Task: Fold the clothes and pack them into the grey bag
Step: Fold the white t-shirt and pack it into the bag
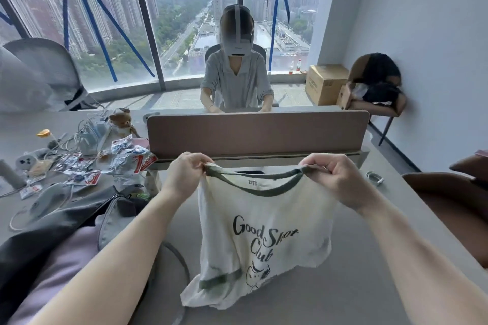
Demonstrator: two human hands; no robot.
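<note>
The cream T-shirt [264,235] hangs pinched at its shoulders by the left hand [184,174] and right hand [340,179], apparently awaiting laying flat on the table [356,285] for folding.

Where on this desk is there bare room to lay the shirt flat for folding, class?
Bare desk lies under the hanging T-shirt, between the grey bag and brown cushion, up to the divider. The far left, strewn with wrappers and cables, is crowded.

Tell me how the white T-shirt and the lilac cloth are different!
The cream white T-shirt with green trim hangs in the air, pinched by the left hand and right hand; the plain lilac cloth lies untouched on the table. The T-shirt has printed words; the lilac cloth shows none. Both are unfolded.
</note>
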